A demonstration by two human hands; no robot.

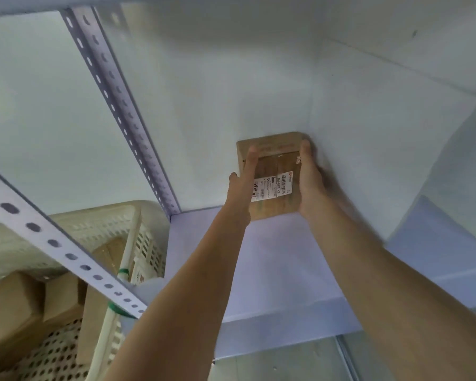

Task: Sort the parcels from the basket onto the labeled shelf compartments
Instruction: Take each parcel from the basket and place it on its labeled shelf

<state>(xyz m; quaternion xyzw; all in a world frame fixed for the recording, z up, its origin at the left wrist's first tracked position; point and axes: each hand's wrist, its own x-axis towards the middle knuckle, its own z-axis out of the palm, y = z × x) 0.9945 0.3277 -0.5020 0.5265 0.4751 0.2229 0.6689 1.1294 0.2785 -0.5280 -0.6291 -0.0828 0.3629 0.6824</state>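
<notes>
Your two bare forearms are reaching up from the bottom of the frame, hands apart, one on each side of the small brown cardboard parcel (272, 166) at centre right. Your left hand (242, 185) is pressing its straight fingers along the parcel's left edge, thumb sticking out to the left. Your right hand (309, 174) is cupping the right edge, fingers bending over the upper corner, slightly blurred. The parcel is standing against the white back wall, its lower edge sitting at the rear of the pale lilac shelf board (272, 270), its white printed label (275, 188) facing you. At lower left, the cream perforated plastic basket (94, 224) is holding more brown cardboard boxes (8, 303), with a slotted pale metal bar (66, 254) crossing in front of it
</notes>
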